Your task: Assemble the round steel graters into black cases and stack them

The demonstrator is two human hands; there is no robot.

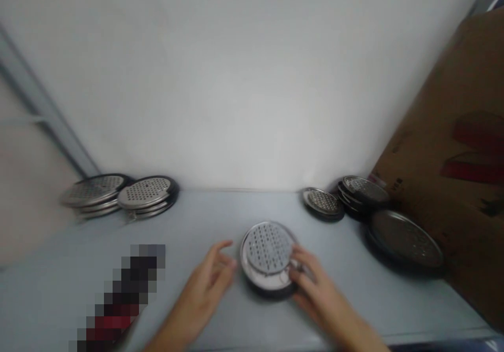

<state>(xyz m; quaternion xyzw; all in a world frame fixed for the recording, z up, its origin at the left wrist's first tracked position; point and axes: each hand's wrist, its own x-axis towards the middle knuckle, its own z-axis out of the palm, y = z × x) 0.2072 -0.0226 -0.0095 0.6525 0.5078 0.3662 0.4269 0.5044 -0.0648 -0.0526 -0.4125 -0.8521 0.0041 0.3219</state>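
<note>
I had the perforated steel strainer [268, 249] on the counter [205, 221], right hand [318, 289] with fingers [301, 260] clamped on its rim, left hand [205, 294] open just beside it. Its top plate looked seated loosely on the black base [271, 291], so that one-sided grip risked tipping the plate off.

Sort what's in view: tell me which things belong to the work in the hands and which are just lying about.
In the work: perforated steel disc, gripped by the right hand; left hand open beside it.
Lying about: left stacks of perforated discs, right stacks of perforated discs, large dark disc, cardboard box, pixelated object.
</note>
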